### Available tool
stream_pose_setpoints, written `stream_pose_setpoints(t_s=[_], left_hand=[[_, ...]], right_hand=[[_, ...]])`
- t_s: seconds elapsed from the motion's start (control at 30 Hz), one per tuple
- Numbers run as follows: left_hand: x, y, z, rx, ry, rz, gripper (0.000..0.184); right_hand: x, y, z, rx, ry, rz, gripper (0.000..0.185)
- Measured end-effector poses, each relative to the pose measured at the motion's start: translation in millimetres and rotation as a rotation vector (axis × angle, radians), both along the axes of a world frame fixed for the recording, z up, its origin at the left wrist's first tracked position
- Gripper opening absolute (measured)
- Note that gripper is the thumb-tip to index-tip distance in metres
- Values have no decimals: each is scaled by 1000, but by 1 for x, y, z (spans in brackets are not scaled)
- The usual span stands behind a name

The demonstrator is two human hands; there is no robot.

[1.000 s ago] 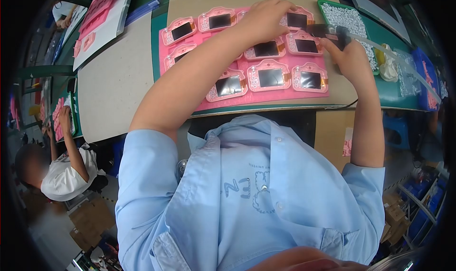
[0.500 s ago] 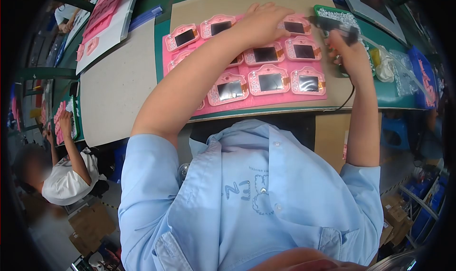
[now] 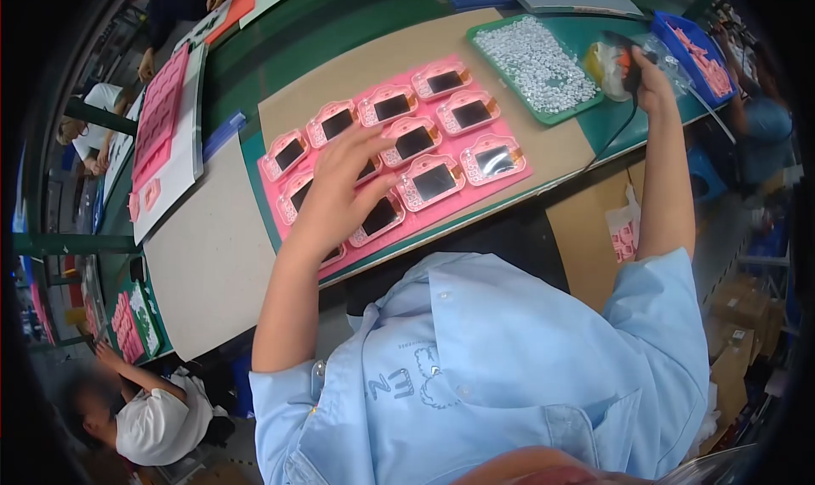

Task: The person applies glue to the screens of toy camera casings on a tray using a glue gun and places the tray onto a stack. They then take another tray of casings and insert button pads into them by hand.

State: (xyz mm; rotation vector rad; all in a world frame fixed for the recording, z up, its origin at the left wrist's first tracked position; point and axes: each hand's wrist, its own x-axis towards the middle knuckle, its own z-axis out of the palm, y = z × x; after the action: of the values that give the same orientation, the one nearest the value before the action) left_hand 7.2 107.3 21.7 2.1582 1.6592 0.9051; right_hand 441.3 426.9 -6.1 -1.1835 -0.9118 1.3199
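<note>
Several pink casings with dark screens, one of them the casing [image 3: 494,160] at the right front, lie in rows on a pink mat [image 3: 509,184]. Over the middle of the rows is my left hand [image 3: 340,188], fingers spread and holding nothing, hiding parts of the casings under it. My right hand [image 3: 652,79] is at the far right, wrapped round a black corded tool [image 3: 632,76]. That tool is beside a clear bag with something yellow in it [image 3: 604,67]. Its black cord runs down to the table's front edge.
A green tray [image 3: 548,118] of small white parts lies right of the mat. Behind my right hand stands a blue bin [image 3: 698,59] with pink pieces. Pink sheets [image 3: 161,103] lie on a white board at the left. A co-worker in white [image 3: 161,425] works at lower left.
My left hand has moved left and down over the casings. My right hand has carried the black tool away to the right, past the green tray. The whole view has turned.
</note>
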Motion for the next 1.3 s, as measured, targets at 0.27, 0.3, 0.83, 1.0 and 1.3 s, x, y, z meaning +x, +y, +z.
stream_pose_setpoints(t_s=[0.27, 0.3, 0.83, 1.0, 1.3], left_hand=[[-14, -39, -5, -18, -101, 107, 34], [-17, -42, -6, -18, -102, 115, 34], [-71, -103, -77, -3, -752, 695, 33], [-63, -101, -71, -62, -775, 761, 38], [-63, -89, -51, 15, -841, 796, 31]], right_hand=[[-4, 26, -4, -187, -654, 1, 51], [-5, 30, 2, -228, -897, -7, 54], [-129, -194, 9, 550, -1090, 173, 28], [-151, -218, -13, 435, -1053, 192, 30], [-155, -184, -36, 252, -713, 386, 36]])
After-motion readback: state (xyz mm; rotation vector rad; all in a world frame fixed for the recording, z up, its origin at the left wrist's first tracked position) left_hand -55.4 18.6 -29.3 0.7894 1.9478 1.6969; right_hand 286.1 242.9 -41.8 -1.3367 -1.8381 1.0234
